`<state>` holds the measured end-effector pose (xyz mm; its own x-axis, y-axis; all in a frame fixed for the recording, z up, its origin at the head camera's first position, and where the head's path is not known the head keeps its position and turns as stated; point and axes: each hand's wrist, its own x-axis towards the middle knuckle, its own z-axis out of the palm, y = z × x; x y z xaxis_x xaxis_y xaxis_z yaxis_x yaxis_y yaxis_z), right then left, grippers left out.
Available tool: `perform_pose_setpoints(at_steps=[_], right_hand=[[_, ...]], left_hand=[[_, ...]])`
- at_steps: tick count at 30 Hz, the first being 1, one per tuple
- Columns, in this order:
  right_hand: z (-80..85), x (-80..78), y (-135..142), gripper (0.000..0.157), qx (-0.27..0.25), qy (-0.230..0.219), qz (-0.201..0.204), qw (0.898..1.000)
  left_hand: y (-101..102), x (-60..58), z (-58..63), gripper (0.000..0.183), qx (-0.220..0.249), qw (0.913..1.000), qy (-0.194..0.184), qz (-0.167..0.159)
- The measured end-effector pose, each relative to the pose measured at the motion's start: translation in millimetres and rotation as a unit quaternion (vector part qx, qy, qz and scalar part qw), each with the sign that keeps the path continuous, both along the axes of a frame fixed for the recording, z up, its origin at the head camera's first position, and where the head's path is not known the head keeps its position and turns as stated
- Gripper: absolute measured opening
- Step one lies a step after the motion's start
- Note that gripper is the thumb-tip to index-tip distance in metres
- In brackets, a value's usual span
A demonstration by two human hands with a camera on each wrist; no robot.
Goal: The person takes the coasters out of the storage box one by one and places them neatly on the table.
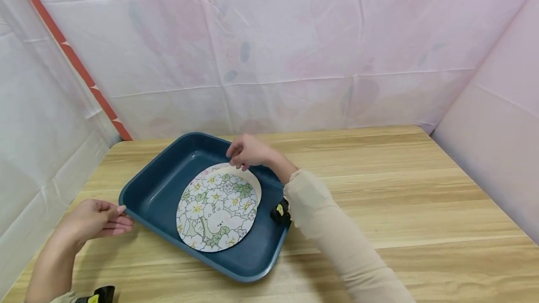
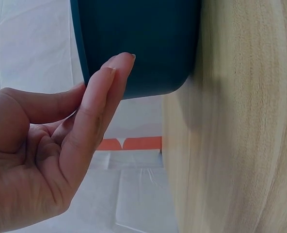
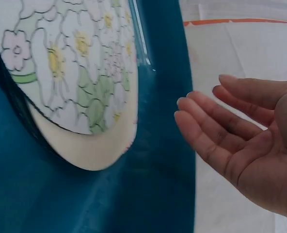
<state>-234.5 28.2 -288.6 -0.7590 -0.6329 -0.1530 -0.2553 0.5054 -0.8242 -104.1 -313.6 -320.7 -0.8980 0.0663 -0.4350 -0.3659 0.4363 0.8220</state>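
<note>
A dark blue rectangular basin (image 1: 157,191) sits at an angle on the wooden table. Inside it lie two round mats, overlapping; the upper flower-print mat (image 1: 216,214) shows white blossoms, green leaves and a small white animal. Under it, a cream edge of the lower mat (image 3: 92,155) peeks out. At the basin's left corner my left hand (image 1: 98,219) pinches the rim, thumb on top and fingers along the outer wall (image 2: 138,29). My right hand (image 1: 249,151) hovers over the far side of the basin near the mats, fingers loosely bent, holding nothing.
The light wooden table (image 1: 400,191) extends to the right of the basin. Pale printed cloth (image 1: 294,50) hangs behind and at both sides, with a red strip (image 1: 76,60) at the back left corner. Each wrist wears a black device (image 1: 280,211).
</note>
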Motion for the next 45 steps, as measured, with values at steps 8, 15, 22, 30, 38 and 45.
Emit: perform_pose_setpoints(at_steps=[8, 15, 22, 30, 38, 45], right_hand=[[-10.4, 3.6, -3, 0.026, 0.043, -0.063, -0.034, 0.996], [-16.8, 4.7, -1, 0.025, 0.048, -0.11, -0.071, 0.99], [-23.0, 4.4, -1, 0.025, 0.045, -0.145, -0.089, 0.984], [-27.5, 3.5, -1, 0.028, 0.042, -0.156, -0.096, 0.982], [-28.0, 4.1, -1, 0.022, 0.038, -0.141, -0.097, 0.984], [-22.3, 7.7, -5, 0.019, 0.037, -0.124, -0.089, 0.988]], left_hand=[[-1, -1.2, 0.9, 0.028, 0.004, 1.0, 0.0, -0.009], [1, -0.3, 3.0, 0.027, 0.0, 0.9999, 0.001, -0.01], [1, -1.0, 2.4, 0.028, -0.003, 1.0, -0.002, -0.009], [0, -1.0, 2.1, 0.028, -0.004, 0.9999, -0.004, -0.016], [1, -0.7, 2.3, 0.028, -0.008, 0.9998, -0.001, -0.019], [0, -1.0, 1.7, 0.028, -0.008, 0.9998, 0.0, -0.016]])
